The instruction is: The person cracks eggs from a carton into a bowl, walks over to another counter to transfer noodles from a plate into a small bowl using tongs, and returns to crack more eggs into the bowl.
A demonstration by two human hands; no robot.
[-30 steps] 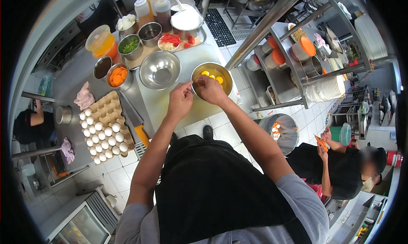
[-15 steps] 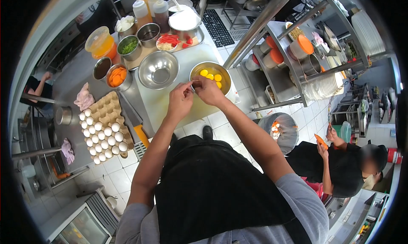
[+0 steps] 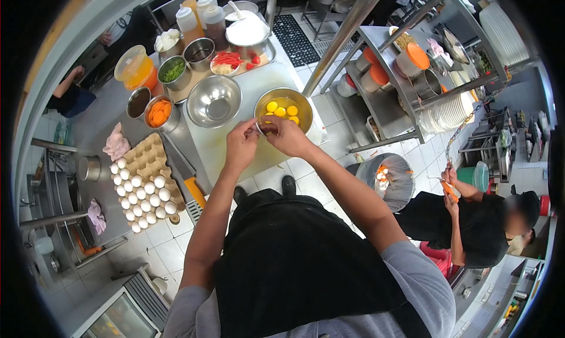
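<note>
A metal bowl with several raw egg yolks and clear egg white stands at the right end of the pale cutting board. Over its near rim, my right hand bends inward with fingers curled and tips drawn together. Just left of the rim, my left hand is closed too, thumb and fingers pinched close to the right fingertips. What either hand holds, if anything, is hidden or too small to make out. Left of that bowl sits a second metal bowl with nothing visible in it.
An egg carton with several white eggs lies left, beside an orange-handled knife. Behind are sliced carrots, chopped greens and squeeze bottles. A bin and a co-worker peeling a carrot are right.
The view has shifted slightly, and my hands remain at the yolk bowl's near rim, fingertips close together. The co-worker's hands have come together at the carrot. A person at far left has moved.
</note>
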